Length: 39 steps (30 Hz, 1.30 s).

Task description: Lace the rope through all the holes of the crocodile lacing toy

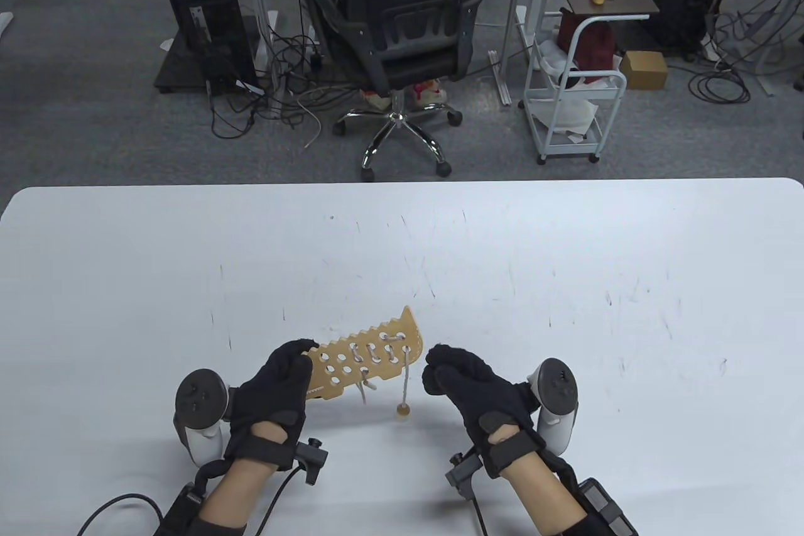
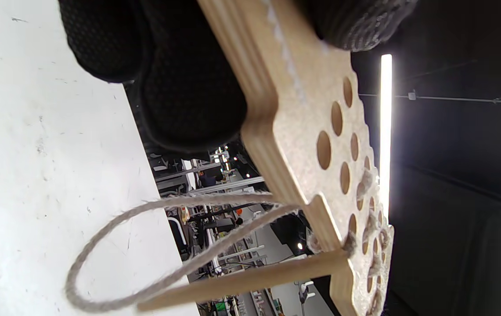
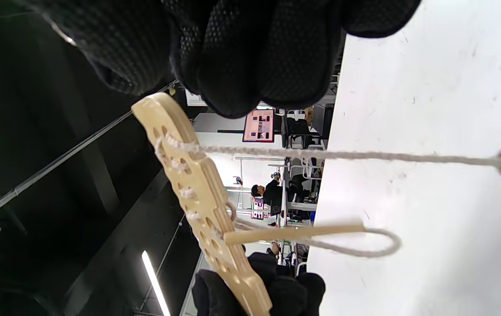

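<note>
The left hand grips the near-left end of the wooden crocodile lacing board, its fingers curled under the board and the thumb pressing on top. The board is held up off the white table, slanting away to the right, its toothed edge facing the far side. The right hand hovers just beside the board's right end, fingers curled in toward the palm; whether they pinch anything cannot be told, and they do not visibly touch the board.

The rope is laced through several holes at the board's right end. One strand hangs straight down, ending in a wooden bead just above the table. A wooden needle pokes through a hole near the middle, pointing down, with a rope loop trailing from its tip. The holes toward the left hand hold no rope.

Both hands work near the table's front edge, with broad tabletop beyond and to both sides.
</note>
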### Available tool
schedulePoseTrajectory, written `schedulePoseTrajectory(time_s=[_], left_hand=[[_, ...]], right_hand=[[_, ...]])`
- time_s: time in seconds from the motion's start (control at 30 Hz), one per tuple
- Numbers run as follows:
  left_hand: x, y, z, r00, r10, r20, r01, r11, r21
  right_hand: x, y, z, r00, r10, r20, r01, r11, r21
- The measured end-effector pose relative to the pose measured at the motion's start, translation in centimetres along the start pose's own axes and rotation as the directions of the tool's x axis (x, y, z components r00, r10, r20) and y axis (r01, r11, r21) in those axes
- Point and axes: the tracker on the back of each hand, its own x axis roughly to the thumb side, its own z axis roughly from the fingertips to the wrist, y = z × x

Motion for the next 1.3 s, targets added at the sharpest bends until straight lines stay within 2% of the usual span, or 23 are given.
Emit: schedulePoseTrajectory(time_s=[0.2,0.43,1.3], left_hand=[[-0.9,-0.1,0.0,0.987,0.114,-0.111,-0.116,0.993,-0.014],[-1.8,-0.7,-0.1,0.961,0.219,-0.170,-0.234,0.970,-0.070],[-1.4,-3.8,0.0,0.967,0.203,-0.155,-0.243,0.920,-0.309]], right_hand=[[0.6,1.0,0.1,0.992,0.113,0.056,-0.116,0.992,0.045],[0.5,2.8,0.3,0.962,0.257,0.096,-0.268,0.955,0.130],[-1.1,4.7,0.4,0.931,0.360,0.065,-0.365,0.900,0.237]])
